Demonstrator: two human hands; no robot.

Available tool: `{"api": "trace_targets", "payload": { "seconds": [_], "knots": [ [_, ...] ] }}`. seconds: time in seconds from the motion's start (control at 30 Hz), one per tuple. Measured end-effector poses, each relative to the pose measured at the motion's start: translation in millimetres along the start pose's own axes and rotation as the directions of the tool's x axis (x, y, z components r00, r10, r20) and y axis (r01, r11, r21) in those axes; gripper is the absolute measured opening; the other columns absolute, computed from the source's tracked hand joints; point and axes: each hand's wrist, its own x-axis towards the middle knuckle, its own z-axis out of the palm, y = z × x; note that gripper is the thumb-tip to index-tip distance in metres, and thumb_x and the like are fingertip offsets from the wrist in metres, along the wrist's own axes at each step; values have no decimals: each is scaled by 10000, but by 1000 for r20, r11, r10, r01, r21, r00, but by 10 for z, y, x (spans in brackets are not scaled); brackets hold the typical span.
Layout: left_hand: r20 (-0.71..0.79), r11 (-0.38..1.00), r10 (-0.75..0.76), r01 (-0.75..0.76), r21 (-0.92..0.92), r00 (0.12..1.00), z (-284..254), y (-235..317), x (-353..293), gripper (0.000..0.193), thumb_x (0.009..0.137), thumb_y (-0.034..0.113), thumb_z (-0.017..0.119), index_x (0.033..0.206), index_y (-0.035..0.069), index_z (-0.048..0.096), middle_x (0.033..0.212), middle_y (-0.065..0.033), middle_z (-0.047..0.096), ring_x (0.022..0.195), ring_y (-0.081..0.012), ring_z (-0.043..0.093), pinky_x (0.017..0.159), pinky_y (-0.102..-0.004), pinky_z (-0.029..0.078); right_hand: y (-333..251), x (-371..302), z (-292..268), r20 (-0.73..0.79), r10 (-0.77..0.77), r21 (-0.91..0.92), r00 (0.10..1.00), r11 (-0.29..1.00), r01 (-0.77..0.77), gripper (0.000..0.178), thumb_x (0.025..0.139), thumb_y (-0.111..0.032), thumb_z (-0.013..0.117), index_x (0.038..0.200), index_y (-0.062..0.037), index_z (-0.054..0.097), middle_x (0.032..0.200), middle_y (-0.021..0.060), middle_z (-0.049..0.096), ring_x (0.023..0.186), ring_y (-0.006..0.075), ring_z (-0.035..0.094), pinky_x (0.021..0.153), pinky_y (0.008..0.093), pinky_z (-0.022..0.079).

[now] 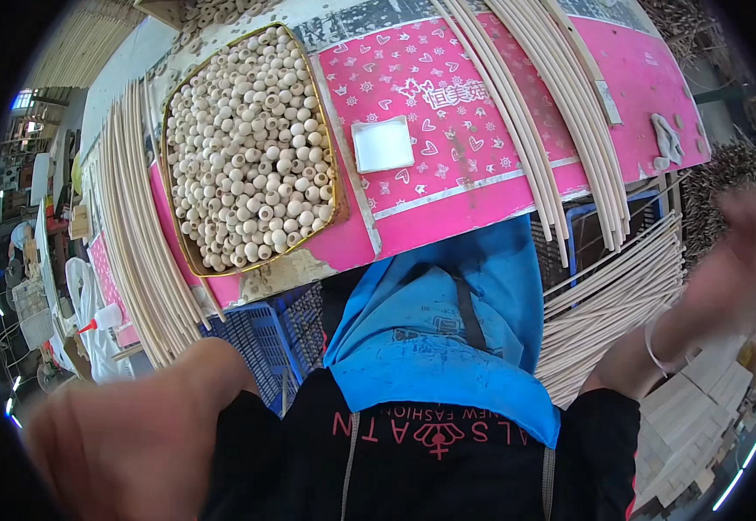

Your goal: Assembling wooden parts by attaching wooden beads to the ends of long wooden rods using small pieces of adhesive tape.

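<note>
My left hand (65, 438) is out at the lower left, smeared by motion, so its fingers cannot be made out. It is apart from the table; a bundle of thin wooden rods (139, 252) lies closest to it, on the table's left. Far out to the right, my right hand (747, 221) is blurred too, near a pile of dark-ended sticks (738, 178). Whether either holds something does not show. Between them stands a gold-rimmed basket (340, 187) full of round wooden beads (252, 161) with holes. A small white tray (383, 145) sits beside it.
More wooden rods (560, 104) lie across the pink-covered table (482, 200), jutting past its near edge. A whitish cloth (667, 141) rests at its right end. Below are a blue plastic crate (265, 343), stacked rods (612, 295) and flat boards (699, 417).
</note>
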Motion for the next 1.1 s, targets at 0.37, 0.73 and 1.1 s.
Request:
{"api": "trace_targets", "payload": {
  "seconds": [0.37,0.73,1.1],
  "knots": [
    [569,615,-789,308,726,233,-367,-813,-1470,270,859,56,680,1126,72,713,1068,-92,686,1015,-277,635,863,-370,485,1041,-1239,1222,294,587,-517,755,762,-390,267,913,-143,679,1141,-7,654,959,111,667,809,228,669,702,361,527],
    [686,688,-725,15,726,64,-233,-1063,-1660,133,804,146,727,898,76,665,886,-76,597,913,-281,614,802,-410,476,888,-895,1270,168,730,-42,662,677,-735,247,1000,-164,583,1158,4,671,821,-10,604,689,55,498,607,226,419],
    [723,721,-690,-140,679,-45,-135,-1133,-1632,171,724,155,785,802,64,663,877,-73,624,851,-274,659,794,-426,479,378,-431,1868,285,471,257,835,801,-540,176,1032,-176,594,1052,-3,622,850,34,583,751,95,551,659,253,465]
  ]
}}
